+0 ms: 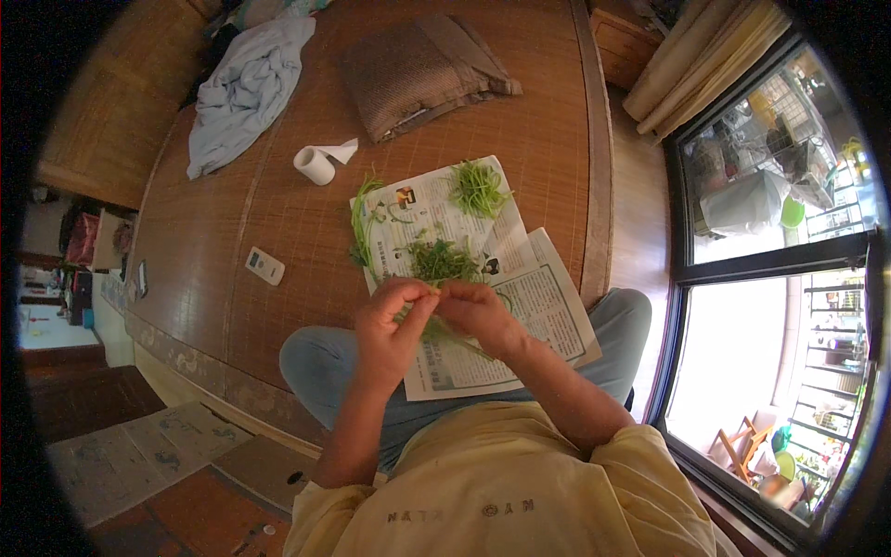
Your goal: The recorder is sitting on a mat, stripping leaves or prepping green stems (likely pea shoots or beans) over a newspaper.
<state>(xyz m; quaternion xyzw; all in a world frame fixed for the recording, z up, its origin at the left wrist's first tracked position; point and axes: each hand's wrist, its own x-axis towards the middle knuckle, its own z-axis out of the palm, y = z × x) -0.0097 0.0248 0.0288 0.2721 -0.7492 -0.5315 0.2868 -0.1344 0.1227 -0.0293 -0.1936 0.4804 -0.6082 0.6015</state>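
My left hand (pixel 392 314) and my right hand (pixel 481 318) meet over the newspaper (pixel 534 320), fingertips pinched together on a green vegetable stem (pixel 459 340). Part of the stem trails below the right hand; the rest is covered by my fingers. Just beyond them lies a loose heap of leafy greens (pixel 440 261). Farther off, at the paper's far right, is a pile of pale green cut stems (pixel 478 188). Long uncut stalks (pixel 361 226) lie along the paper's left edge.
I sit cross-legged on a brown woven mat (pixel 306 223). A toilet roll (pixel 316 165) and a white remote control (pixel 265 265) lie to the left. Farther away are a brown pillow (pixel 418 74) and a pale blue cloth (pixel 249 93). A window (pixel 742 251) stands at the right.
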